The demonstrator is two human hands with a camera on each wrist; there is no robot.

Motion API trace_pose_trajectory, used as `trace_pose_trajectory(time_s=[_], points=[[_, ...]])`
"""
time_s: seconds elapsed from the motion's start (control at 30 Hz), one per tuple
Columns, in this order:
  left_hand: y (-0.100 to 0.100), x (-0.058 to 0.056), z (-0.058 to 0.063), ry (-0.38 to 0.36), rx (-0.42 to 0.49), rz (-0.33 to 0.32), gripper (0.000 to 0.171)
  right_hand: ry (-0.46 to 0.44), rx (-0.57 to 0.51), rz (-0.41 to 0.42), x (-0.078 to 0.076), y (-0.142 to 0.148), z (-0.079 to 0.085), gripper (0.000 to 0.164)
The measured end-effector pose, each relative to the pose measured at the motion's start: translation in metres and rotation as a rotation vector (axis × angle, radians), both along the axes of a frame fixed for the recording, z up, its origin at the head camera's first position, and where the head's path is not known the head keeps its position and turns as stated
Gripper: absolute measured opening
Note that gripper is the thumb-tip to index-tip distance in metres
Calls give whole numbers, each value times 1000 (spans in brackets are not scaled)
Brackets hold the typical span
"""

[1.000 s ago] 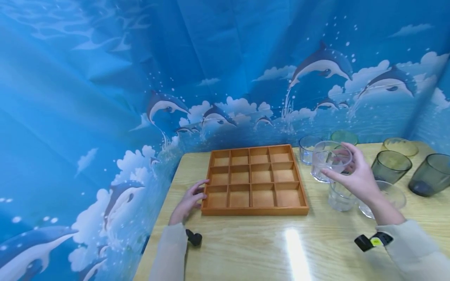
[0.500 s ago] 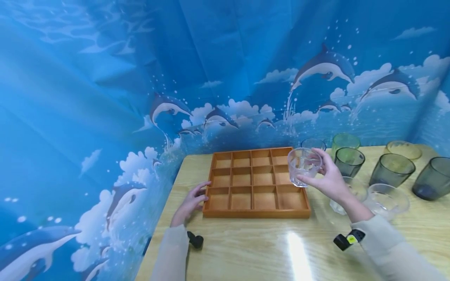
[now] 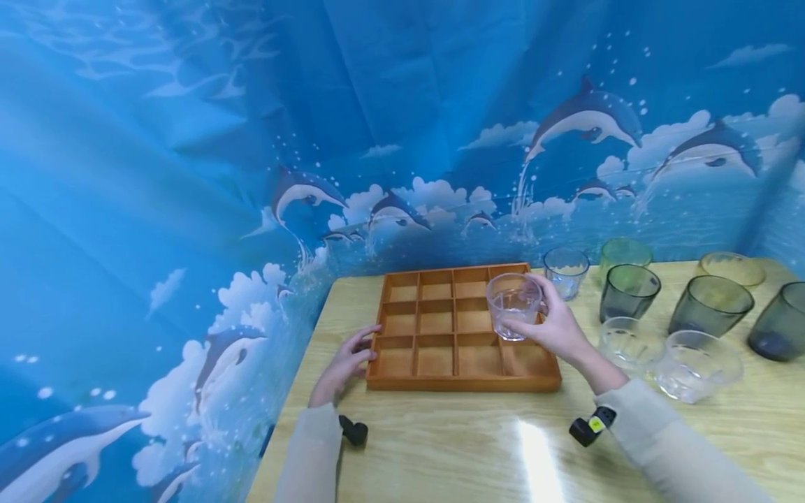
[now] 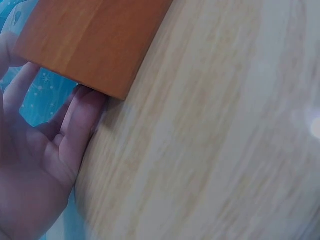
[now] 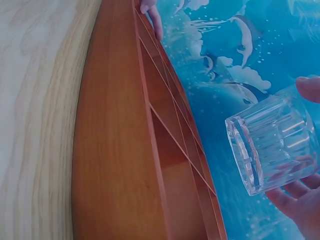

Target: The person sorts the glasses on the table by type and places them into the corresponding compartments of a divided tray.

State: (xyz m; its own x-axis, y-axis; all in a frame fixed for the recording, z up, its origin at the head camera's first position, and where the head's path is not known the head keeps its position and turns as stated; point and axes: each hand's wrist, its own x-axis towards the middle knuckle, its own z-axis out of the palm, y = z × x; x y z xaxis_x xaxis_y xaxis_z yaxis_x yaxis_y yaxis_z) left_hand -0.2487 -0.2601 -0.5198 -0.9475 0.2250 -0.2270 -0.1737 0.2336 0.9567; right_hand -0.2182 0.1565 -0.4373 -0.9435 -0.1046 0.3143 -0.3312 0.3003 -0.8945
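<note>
My right hand [image 3: 560, 332] grips a clear drinking glass [image 3: 511, 304] by its side, upright, above the right part of a wooden compartment tray [image 3: 465, 383]. In the right wrist view the faceted glass [image 5: 272, 142] shows between thumb and fingers, apart from the tray's wall [image 5: 112, 140]. My left hand [image 3: 339, 367] rests its fingers against the tray's left side. Up close in the left wrist view, loosely bent fingers [image 4: 82, 117] touch that side near the front corner. The tray's visible compartments hold nothing; some at the right are hidden behind the glass and hand.
Right of the tray stand several glasses: a clear one [image 3: 566, 272], a green one [image 3: 625, 255], dark tinted ones [image 3: 711, 307] and two clear ones [image 3: 694, 370] nearer the front. A yellowish glass [image 3: 732, 269] is behind. A blue dolphin-print curtain [image 3: 409, 140] borders the wooden table [image 3: 440, 447].
My right hand has carried the clear glass leftward from among the other glasses to above the tray's right side. My left hand has stayed at the tray's left edge.
</note>
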Motion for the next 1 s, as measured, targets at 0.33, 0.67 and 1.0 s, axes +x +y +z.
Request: trace_pose_trajectory(time_s=[0.33, 0.67, 1.0], points=[[5, 3, 7, -7, 40, 3, 57, -23, -59, 80, -10, -21, -6, 85], [5, 3, 2, 19, 9, 47, 52, -94, -16, 55, -24, -43, -1, 91], [5, 1, -3, 19, 23, 51, 53, -125, -22, 30, -56, -62, -6, 90]])
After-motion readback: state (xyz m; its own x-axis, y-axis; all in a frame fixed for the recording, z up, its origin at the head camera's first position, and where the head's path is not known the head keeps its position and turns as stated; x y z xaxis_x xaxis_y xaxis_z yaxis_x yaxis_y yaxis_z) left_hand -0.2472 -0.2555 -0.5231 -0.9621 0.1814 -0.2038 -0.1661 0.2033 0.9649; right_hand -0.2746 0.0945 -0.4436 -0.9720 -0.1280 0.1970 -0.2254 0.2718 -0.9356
